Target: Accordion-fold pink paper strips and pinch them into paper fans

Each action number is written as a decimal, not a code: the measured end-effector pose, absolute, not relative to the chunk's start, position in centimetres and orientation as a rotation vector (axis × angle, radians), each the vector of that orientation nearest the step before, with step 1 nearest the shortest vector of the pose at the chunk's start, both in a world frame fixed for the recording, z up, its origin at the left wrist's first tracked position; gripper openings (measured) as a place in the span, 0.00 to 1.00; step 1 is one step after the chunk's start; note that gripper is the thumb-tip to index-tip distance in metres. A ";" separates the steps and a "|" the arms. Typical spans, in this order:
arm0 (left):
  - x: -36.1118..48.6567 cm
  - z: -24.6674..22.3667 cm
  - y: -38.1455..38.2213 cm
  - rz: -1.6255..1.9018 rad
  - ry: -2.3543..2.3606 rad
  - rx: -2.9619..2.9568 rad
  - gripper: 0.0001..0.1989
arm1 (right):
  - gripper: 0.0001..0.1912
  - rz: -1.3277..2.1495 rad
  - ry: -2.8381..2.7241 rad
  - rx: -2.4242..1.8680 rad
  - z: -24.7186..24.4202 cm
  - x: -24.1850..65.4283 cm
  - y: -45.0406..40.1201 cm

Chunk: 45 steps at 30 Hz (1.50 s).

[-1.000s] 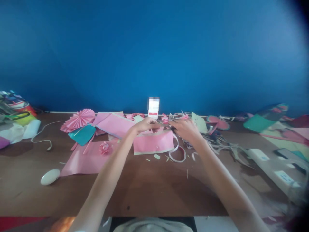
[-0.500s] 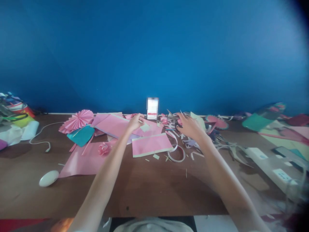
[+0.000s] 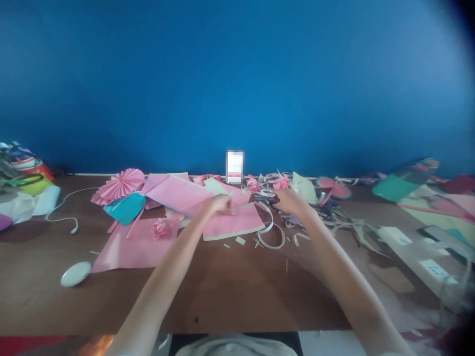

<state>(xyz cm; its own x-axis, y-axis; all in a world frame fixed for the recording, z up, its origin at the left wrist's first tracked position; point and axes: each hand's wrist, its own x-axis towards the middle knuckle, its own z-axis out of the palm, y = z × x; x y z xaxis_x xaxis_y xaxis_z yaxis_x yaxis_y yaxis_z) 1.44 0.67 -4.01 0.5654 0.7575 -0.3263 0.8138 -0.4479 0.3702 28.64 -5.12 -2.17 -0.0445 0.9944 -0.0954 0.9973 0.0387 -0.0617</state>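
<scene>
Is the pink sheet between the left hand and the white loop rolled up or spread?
Spread: the pink sheet lies broad on the table, its pale front edge showing.

Standing in this room, I class the place as a papercraft work area: a long brown table point(image 3: 226, 291) before a plain blue wall point(image 3: 237, 74). Reference point: the lit phone point(image 3: 234, 167), upright at the table's back. Nearer to me than the phone lie a pink sheet point(image 3: 239, 226) and a small pale offcut point(image 3: 240, 241). Left of it: a pleated pink fan point(image 3: 125, 183) and a paper rose point(image 3: 161, 228). Right of it: a curled white strip point(image 3: 272, 217) and, farther out, a socket block point(image 3: 440, 272). Home or business premises: cannot be determined.
</scene>
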 end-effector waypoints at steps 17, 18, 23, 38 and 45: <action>1.4 -3.9 0.6 -0.166 1.194 2.338 0.15 | 0.11 0.030 2.147 2.205 -2.2 27.1 -5.6; 1.4 -3.9 0.6 -0.170 1.196 2.334 0.15 | 0.11 0.041 2.156 2.205 -2.3 27.0 -5.6; 1.2 -3.7 0.4 -0.188 1.192 2.304 0.18 | 0.16 -0.183 2.529 2.068 -4.0 26.1 -4.8; 1.1 -4.1 1.3 0.006 1.135 2.284 0.17 | 0.03 -0.777 2.988 2.089 -2.3 23.1 -6.1; 0.0 -2.5 1.3 0.226 1.062 2.219 0.22 | 0.07 -0.559 2.975 2.276 -0.4 24.4 -6.4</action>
<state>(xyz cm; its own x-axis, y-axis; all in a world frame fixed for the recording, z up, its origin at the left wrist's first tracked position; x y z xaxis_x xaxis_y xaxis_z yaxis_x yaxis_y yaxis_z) 0.04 1.27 -2.48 0.6554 0.7456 -0.1208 0.6319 -0.4535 0.6285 24.43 -6.38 -0.44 -0.1490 0.9379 0.3133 0.7603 0.3113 -0.5701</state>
